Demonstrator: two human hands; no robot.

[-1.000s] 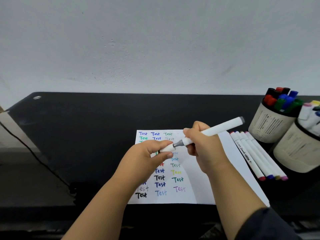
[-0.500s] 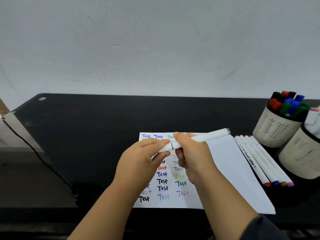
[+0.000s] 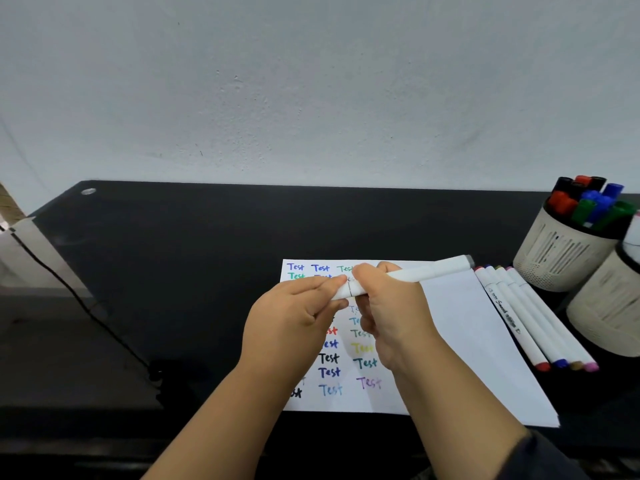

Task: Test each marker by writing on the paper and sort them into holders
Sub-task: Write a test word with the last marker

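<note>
Cap's back on now. A sec ago the gray tip was showing w/ the cap pulled off in the left hand (image 3: pixel 294 317); now cap and barrel meet at a thin seam and the white marker (image 3: pixel 412 273) has dropped to nearly level, held above the paper (image 3: pixel 460 327). Camera also shifted a bit, so everything sits lower in view.

Grip state: left fingers pinch the cap end, right hand (image 3: pixel 388 306) is curled round the barrel just beside the seam. Both clamped on the same marker, hands almost touching.

Handling, imo: light, stiff plastic tube, smooth so prob a bit slippery, not fragile. Best hold is mid-barrel w/ a few fingers; pushing the cap wants force straight along the axis, otherwise it goes on crooked.

Hard to tell:
- whether the cap is fully clicked home, seam is tiny
- ink colour; far end cap looks gray, but I can't be sure
- some "Test" rows on the paper are behind the hands
- near holder (image 3: pixel 609 306) is cut off by the right edge, contents mostly out of frame
- far holder (image 3: pixel 557 251) has coloured caps sticking out, count unclear
- four loose markers (image 3: pixel 530 317) lie on the surface btw paper and holders, print on them too blurry
</note>
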